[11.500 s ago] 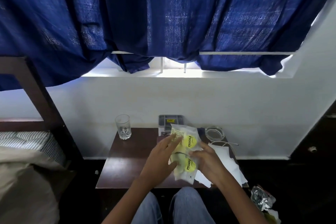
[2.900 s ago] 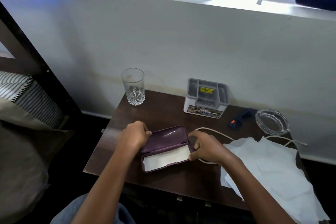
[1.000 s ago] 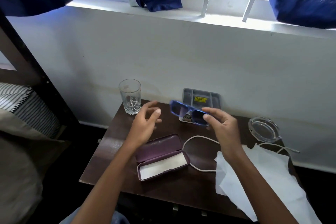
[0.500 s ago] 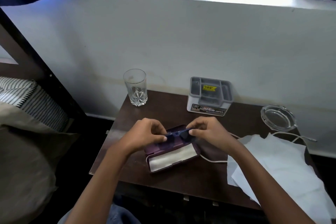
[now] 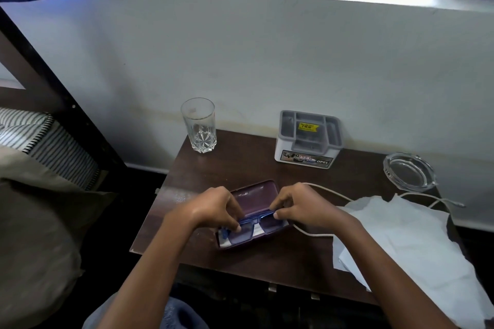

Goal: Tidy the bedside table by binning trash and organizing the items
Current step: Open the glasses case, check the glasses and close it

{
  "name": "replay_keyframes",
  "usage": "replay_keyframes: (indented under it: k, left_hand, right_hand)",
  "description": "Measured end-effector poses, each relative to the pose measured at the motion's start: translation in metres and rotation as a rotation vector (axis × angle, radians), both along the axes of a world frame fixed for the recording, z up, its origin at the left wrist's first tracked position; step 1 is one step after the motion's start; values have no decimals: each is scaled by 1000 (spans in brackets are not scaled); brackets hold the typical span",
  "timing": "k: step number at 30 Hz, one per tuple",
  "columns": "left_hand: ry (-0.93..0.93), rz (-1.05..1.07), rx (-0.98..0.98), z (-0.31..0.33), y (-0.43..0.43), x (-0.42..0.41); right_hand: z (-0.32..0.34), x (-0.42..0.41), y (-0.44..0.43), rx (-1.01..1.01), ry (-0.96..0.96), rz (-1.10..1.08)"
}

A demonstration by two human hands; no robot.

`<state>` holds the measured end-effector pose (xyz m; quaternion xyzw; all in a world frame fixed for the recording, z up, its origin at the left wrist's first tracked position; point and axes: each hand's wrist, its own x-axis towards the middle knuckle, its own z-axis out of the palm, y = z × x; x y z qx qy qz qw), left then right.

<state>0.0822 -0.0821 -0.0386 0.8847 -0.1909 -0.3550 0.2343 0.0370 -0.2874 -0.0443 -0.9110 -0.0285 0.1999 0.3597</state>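
Observation:
A purple glasses case point(image 5: 254, 196) lies open on the dark wooden bedside table point(image 5: 240, 163), lid tipped back. Blue-framed glasses point(image 5: 242, 232) lie folded in its white-lined lower half. My left hand point(image 5: 213, 209) pinches the left end of the frame with curled fingers. My right hand point(image 5: 302, 205) pinches the right end, thumb and fingertips at the case's edge. Both hands hide parts of the frame.
A clear drinking glass point(image 5: 199, 125) stands at the table's back left. A grey organizer box point(image 5: 308, 139) sits at the back middle, a glass ashtray point(image 5: 407, 172) at the back right. White papers point(image 5: 406, 243) cover the right side, over a white cable point(image 5: 328, 192). A bed point(image 5: 34, 168) lies left.
The glasses, held above the case half a second ago, have come down into its lower half. Both hands have lowered with them and still grip the frame's ends.

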Motion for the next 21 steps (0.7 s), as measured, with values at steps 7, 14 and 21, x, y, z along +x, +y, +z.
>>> replay_keyframes:
  k: [7, 14, 21]
  left_hand:
    - [-41, 13, 74, -1, -4, -3]
    - [-72, -7, 140, -6, -6, -3]
    - [-47, 27, 53, -7, -2, 0]
  right_hand:
    - [-4, -1, 2, -54, -45, 23]
    - [-10, -1, 5, -122, -126, 49]
    - [-8, 0, 2, -117, -134, 22]
